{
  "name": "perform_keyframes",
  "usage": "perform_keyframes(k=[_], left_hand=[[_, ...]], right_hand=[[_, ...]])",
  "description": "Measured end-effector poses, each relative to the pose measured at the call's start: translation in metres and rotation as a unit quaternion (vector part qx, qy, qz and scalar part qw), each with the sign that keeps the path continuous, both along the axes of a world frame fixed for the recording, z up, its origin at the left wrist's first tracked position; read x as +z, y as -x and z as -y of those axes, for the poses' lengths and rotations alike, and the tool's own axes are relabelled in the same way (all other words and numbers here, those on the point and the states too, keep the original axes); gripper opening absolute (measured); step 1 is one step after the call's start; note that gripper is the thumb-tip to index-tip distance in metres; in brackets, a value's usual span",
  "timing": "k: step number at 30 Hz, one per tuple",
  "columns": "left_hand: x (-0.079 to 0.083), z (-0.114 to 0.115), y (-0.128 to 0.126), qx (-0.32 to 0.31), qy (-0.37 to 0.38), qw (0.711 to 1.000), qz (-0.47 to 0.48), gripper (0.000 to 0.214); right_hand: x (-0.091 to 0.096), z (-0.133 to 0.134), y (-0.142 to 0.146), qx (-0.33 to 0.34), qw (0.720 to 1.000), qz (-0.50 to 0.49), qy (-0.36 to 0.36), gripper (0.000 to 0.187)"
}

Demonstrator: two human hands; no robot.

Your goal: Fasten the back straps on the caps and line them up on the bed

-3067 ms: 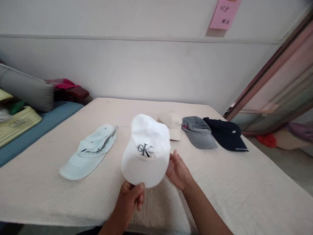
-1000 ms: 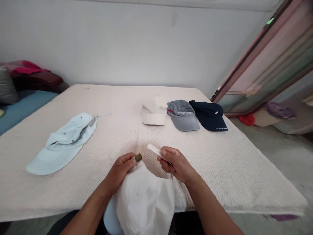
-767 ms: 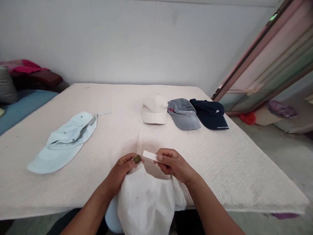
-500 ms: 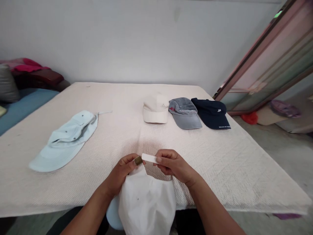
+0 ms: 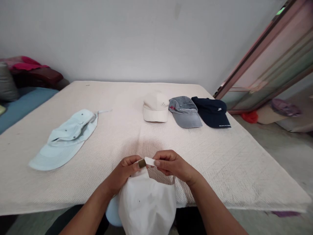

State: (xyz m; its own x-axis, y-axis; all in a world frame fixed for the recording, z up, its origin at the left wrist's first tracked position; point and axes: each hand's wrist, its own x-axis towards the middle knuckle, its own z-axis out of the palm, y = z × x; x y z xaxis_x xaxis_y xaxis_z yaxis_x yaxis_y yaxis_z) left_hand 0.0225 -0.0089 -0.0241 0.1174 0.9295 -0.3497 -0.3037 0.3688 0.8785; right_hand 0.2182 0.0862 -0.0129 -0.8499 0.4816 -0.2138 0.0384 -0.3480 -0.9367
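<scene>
A white cap (image 5: 148,205) with a pale blue brim (image 5: 113,212) hangs at the table's front edge, its back opening facing up. My left hand (image 5: 128,168) is closed on a brass buckle (image 5: 141,163) at one side of that opening. Between thumb and fingers, my right hand (image 5: 171,164) pinches the cap's white strap (image 5: 149,161). The strap's tip is right beside the buckle; whether it is inside cannot be made out.
A light blue cap (image 5: 67,137) with a loose strap lies at left on the table (image 5: 117,130). Toward the back right sit a cream cap (image 5: 156,109), a grey cap (image 5: 185,111) and a navy cap (image 5: 212,112). A wall (image 5: 137,42) stands behind.
The buckle in my left hand has shifted slightly right and down. Less of the strap shows between my right fingers and the buckle.
</scene>
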Motion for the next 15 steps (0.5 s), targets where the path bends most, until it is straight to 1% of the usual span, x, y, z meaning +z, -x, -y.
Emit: perform_keyframes(k=[2,7,11,15], left_hand=[[0.0006,-0.0004,-0.0007,0.002,-0.001,1.000,-0.004,0.020],[0.0012,-0.0007,-0.0019,-0.014,0.002,1.000,-0.023,0.022],[-0.0014,0.0002,-0.0024,-0.023,0.009,0.999,-0.024,0.022],[-0.0027,0.0007,-0.0024,-0.040,0.012,0.999,-0.014,0.022]], right_hand=[[0.0003,-0.0004,-0.0010,0.009,1.000,0.007,-0.004,0.020],[0.0027,-0.0014,-0.0044,0.027,0.999,0.024,-0.012,0.018],[0.0036,-0.0019,-0.0041,0.035,0.999,0.018,-0.029,0.023],[0.0001,-0.0012,-0.0017,0.033,0.999,0.017,-0.031,0.025]])
